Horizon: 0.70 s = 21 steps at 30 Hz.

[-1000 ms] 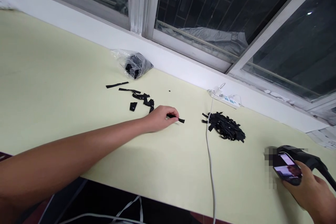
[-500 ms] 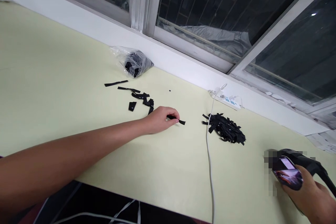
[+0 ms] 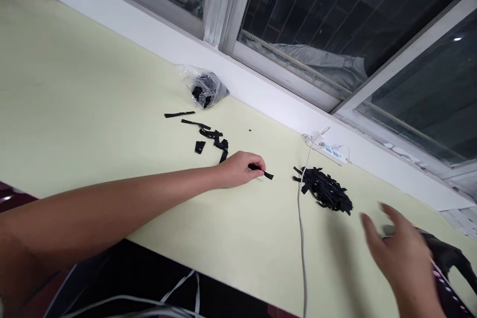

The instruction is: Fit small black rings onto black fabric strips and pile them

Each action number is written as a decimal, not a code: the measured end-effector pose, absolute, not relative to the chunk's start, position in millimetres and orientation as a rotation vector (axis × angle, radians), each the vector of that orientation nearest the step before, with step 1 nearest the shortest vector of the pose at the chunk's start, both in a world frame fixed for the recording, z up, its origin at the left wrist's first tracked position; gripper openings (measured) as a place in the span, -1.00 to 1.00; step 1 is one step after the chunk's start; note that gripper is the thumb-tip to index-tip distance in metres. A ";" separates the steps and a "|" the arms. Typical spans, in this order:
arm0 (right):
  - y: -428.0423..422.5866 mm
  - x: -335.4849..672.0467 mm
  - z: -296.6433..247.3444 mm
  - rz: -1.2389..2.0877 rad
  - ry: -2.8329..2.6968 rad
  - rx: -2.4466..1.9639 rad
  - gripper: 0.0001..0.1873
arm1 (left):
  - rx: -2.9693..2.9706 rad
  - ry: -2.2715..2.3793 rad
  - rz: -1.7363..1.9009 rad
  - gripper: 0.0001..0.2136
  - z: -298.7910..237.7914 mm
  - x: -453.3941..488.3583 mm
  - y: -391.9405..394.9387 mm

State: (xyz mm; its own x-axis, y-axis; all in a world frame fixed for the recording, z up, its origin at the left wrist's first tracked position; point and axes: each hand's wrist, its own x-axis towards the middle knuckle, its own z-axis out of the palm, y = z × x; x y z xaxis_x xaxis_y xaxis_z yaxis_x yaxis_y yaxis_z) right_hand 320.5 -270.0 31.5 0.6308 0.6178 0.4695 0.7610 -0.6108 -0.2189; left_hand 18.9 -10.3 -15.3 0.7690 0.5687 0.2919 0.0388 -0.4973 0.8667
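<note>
My left hand (image 3: 244,169) is closed near the middle of the table, pinching a black fabric strip (image 3: 269,176) whose end sticks out past the fingertips. My right hand (image 3: 406,251) hovers above the table at the right, slightly blurred, its fingers apart and nothing between them. Ahead and to the left of it lies a heaped pile of black strips (image 3: 326,191). Behind my left wrist are several loose black strips (image 3: 219,143), some overlapping, and a short, wide black piece (image 3: 199,147).
A clear plastic bag (image 3: 208,92) with black pieces inside rests near the white ledge. A white cable (image 3: 301,238) runs from the power strip (image 3: 330,151) past the pile to the front edge. A black curved object (image 3: 447,253) lies at the right, partly hidden.
The phone has left my right hand, which has opened and moved left toward the pile. My left hand keeps its pinch on the strip. The view has shifted slightly.
</note>
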 end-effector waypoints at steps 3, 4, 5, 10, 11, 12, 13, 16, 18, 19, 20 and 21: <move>-194.6 242.0 34.9 0.182 -1.367 -2.049 -0.46 | 1.976 0.456 0.726 -0.89 -14.6 17.4 -11.4; -173.2 223.0 32.4 0.301 -1.455 -1.929 -0.47 | 1.971 0.451 0.741 -0.89 -13.9 16.4 -11.6; -155.3 208.5 28.3 0.404 -1.533 -1.842 -0.49 | 1.968 0.442 0.756 -0.89 -12.9 15.2 -11.7; -121.6 187.8 -8.7 0.700 -1.448 -1.645 -0.56 | 2.016 0.411 0.750 -0.88 -8.3 12.1 -11.3; -123.0 188.6 -15.5 0.690 -1.392 -1.635 -0.56 | 2.028 0.412 0.735 -0.88 -8.1 12.6 -11.3; -125.4 189.3 -20.9 0.668 -1.349 -1.625 -0.57 | 2.038 0.416 0.721 -0.89 -8.2 13.3 -11.4; -127.9 189.6 -24.7 0.642 -1.322 -1.614 -0.60 | 2.045 0.423 0.708 -0.89 -8.5 14.1 -11.5; -132.4 186.8 -27.1 0.563 -1.312 -1.608 -0.68 | 2.042 0.457 0.692 -0.90 -9.6 15.4 -12.1; -132.1 183.5 -24.6 0.516 -1.327 -1.606 -0.71 | 2.045 0.461 0.701 -0.90 -9.6 15.3 -13.0; -131.5 182.1 -23.2 0.494 -1.339 -1.604 -0.71 | 2.049 0.458 0.708 -0.90 -9.3 15.1 -13.6; -130.8 180.9 -22.0 0.471 -1.354 -1.601 -0.72 | 2.052 0.456 0.715 -0.90 -8.9 15.0 -14.5; -130.2 180.2 -21.1 0.448 -1.371 -1.596 -0.73 | 2.054 0.458 0.721 -0.90 -8.5 15.1 -15.4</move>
State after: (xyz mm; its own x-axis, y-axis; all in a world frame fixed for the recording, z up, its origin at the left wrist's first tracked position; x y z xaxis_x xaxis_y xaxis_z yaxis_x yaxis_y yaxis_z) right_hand 180.2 -130.2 -21.1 0.3040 0.9063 0.2935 0.5577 0.0804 -0.8262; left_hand 15.1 -15.4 -8.5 0.7627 0.5633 0.3179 0.0486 -0.5400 0.8402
